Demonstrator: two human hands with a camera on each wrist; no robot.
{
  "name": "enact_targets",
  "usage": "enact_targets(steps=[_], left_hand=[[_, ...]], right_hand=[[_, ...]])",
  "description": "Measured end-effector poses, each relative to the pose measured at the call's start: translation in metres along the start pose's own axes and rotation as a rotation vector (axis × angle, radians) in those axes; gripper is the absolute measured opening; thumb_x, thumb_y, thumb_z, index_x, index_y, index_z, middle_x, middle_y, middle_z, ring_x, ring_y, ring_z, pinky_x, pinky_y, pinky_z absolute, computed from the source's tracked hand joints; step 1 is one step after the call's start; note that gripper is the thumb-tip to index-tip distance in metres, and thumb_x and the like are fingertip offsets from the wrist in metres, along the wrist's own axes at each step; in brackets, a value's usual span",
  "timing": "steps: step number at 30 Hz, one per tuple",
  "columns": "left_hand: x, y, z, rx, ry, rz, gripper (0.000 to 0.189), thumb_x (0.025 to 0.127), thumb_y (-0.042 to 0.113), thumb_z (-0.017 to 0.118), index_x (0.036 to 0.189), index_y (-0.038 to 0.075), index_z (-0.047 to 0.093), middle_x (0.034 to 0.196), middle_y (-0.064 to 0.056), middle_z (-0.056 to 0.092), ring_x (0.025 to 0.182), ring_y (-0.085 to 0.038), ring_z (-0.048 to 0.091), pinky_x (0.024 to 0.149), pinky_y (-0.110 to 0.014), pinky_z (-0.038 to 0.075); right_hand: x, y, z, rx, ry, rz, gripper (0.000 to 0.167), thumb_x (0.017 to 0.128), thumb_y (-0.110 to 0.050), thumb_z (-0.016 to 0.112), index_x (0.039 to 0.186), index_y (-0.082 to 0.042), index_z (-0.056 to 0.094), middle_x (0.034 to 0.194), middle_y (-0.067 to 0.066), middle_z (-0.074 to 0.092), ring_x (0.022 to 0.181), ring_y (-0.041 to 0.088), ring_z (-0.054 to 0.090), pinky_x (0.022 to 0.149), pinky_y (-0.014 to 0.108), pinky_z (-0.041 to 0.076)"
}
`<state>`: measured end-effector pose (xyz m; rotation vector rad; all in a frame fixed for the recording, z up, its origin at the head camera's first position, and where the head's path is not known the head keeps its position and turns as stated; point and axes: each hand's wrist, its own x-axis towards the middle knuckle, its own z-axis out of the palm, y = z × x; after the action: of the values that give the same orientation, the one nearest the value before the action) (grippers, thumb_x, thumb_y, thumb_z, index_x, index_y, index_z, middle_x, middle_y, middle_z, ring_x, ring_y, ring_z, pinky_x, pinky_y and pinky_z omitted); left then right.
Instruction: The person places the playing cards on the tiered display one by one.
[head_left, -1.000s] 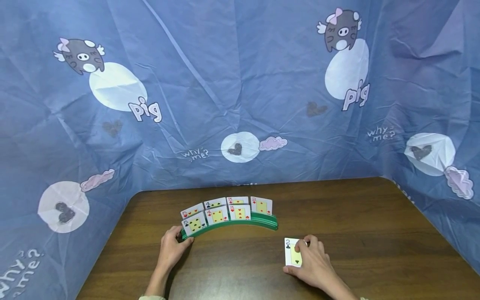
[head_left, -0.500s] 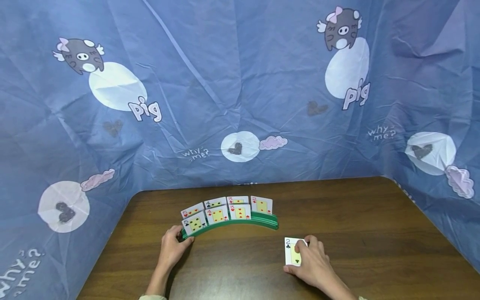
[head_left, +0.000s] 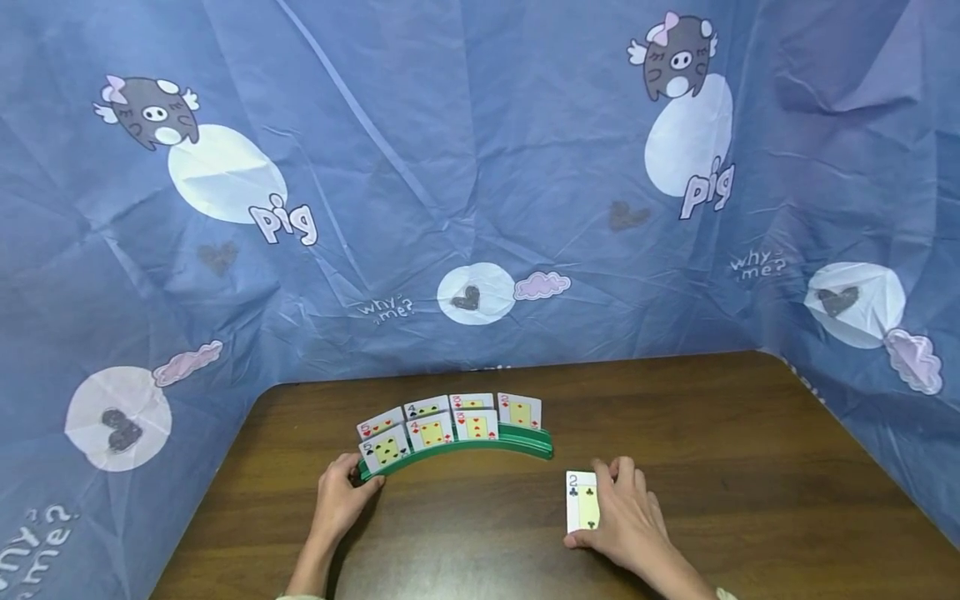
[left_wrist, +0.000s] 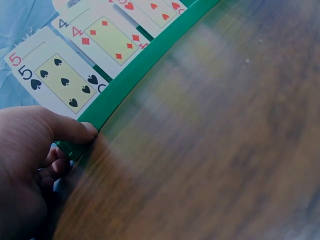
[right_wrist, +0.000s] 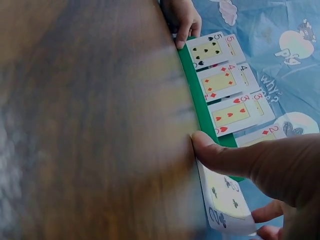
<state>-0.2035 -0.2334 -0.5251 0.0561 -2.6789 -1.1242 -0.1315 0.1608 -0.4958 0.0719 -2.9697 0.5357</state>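
Observation:
In the head view my left hand grips the left end of a curved green card holder, thumb in front and fingers behind. Two rows of playing cards stand in the holder. Its front row has a five of spades, a four of diamonds and a three of hearts. Behind them are a five, a four and a three, partly covered, and a two of diamonds at the right. My right hand pinches a two of clubs by opposite edges, face visible, to the right of the holder; its right part is hidden.
A brown wooden table lies under both hands. Blue fabric printed with pigs and hearts hangs behind the table and on both sides.
My right index finger has slid off the face of the two of clubs toward its far edge, and the card looks slightly more raised. My left hand stays on the holder's end.

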Motion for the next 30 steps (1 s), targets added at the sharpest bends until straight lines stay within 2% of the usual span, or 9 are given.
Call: enact_targets(steps=[3, 7, 9, 12, 14, 17, 23, 26, 30], left_hand=[[0.0, 0.0, 0.0, -0.004, -0.001, -0.003, 0.03, 0.076, 0.005, 0.079, 0.104, -0.004, 0.071, 0.104, -0.018, 0.069, 0.092, -0.025, 0.057, 0.079, -0.033, 0.04], [0.0, -0.001, 0.001, -0.002, 0.003, 0.008, 0.03, 0.076, 0.005, 0.079, 0.103, -0.004, 0.072, 0.102, -0.017, 0.069, 0.09, -0.024, 0.056, 0.078, -0.032, 0.04], [-0.001, -0.001, 0.001, 0.002, 0.007, 0.013, 0.029, 0.076, 0.005, 0.079, 0.103, -0.003, 0.072, 0.1, -0.016, 0.069, 0.089, -0.022, 0.055, 0.078, -0.031, 0.039], [-0.001, -0.001, 0.001, 0.0, 0.004, 0.011, 0.03, 0.076, 0.005, 0.079, 0.103, -0.003, 0.072, 0.101, -0.016, 0.069, 0.09, -0.023, 0.055, 0.078, -0.032, 0.039], [-0.001, -0.001, 0.002, -0.003, 0.002, 0.009, 0.03, 0.076, 0.005, 0.079, 0.104, -0.003, 0.072, 0.102, -0.016, 0.069, 0.09, -0.023, 0.055, 0.078, -0.032, 0.039], [-0.001, -0.001, 0.001, -0.007, 0.001, 0.008, 0.031, 0.076, 0.005, 0.079, 0.105, -0.003, 0.072, 0.102, -0.016, 0.069, 0.09, -0.022, 0.054, 0.078, -0.031, 0.038], [-0.001, -0.001, 0.001, -0.008, 0.009, 0.014, 0.029, 0.075, 0.005, 0.08, 0.102, -0.003, 0.072, 0.098, -0.015, 0.069, 0.088, -0.021, 0.053, 0.077, -0.031, 0.038], [-0.001, -0.001, 0.001, -0.003, 0.018, 0.02, 0.029, 0.075, 0.005, 0.08, 0.101, -0.002, 0.072, 0.097, -0.014, 0.068, 0.087, -0.02, 0.053, 0.077, -0.031, 0.038], [-0.001, -0.001, 0.0, 0.001, 0.037, 0.036, 0.028, 0.074, 0.005, 0.08, 0.1, -0.002, 0.072, 0.094, -0.013, 0.068, 0.086, -0.02, 0.052, 0.076, -0.031, 0.038]], right_hand=[[0.0, 0.001, 0.0, -0.015, 0.047, -0.032, 0.11, 0.043, -0.052, 0.096, 0.132, -0.002, 0.057, 0.107, 0.01, 0.041, 0.09, 0.023, 0.042, 0.063, 0.032, 0.038], [0.001, 0.005, -0.003, -0.054, 0.105, -0.073, 0.092, 0.045, -0.049, 0.096, 0.118, -0.006, 0.061, 0.107, 0.009, 0.04, 0.086, 0.023, 0.042, 0.062, 0.031, 0.039], [0.002, 0.008, -0.006, -0.077, 0.1, -0.076, 0.083, 0.049, -0.049, 0.095, 0.112, -0.008, 0.06, 0.107, 0.01, 0.042, 0.08, 0.022, 0.044, 0.059, 0.032, 0.04], [0.003, 0.012, -0.013, -0.084, 0.051, -0.06, 0.072, 0.059, -0.045, 0.092, 0.112, -0.01, 0.059, 0.105, 0.01, 0.051, 0.07, 0.018, 0.047, 0.054, 0.032, 0.041], [0.004, 0.014, -0.017, -0.066, 0.03, -0.056, 0.065, 0.064, -0.04, 0.09, 0.114, -0.01, 0.059, 0.099, 0.01, 0.058, 0.064, 0.015, 0.048, 0.05, 0.03, 0.041], [0.005, 0.016, -0.023, -0.012, 0.027, -0.06, 0.052, 0.071, -0.028, 0.088, 0.112, -0.011, 0.061, 0.092, 0.008, 0.066, 0.063, 0.014, 0.055, 0.051, 0.03, 0.043], [0.009, 0.018, -0.034, 0.11, 0.055, -0.093, 0.025, 0.086, -0.007, 0.075, 0.109, -0.01, 0.066, 0.095, 0.01, 0.071, 0.072, 0.012, 0.062, 0.057, 0.028, 0.048], [0.013, 0.02, -0.039, 0.168, 0.083, -0.121, 0.017, 0.089, -0.002, 0.07, 0.105, -0.007, 0.068, 0.095, 0.012, 0.072, 0.074, 0.012, 0.064, 0.059, 0.027, 0.05], [0.018, 0.022, -0.045, 0.216, 0.128, -0.15, 0.014, 0.089, -0.001, 0.069, 0.102, -0.006, 0.071, 0.098, 0.012, 0.074, 0.079, 0.015, 0.066, 0.062, 0.028, 0.052]])
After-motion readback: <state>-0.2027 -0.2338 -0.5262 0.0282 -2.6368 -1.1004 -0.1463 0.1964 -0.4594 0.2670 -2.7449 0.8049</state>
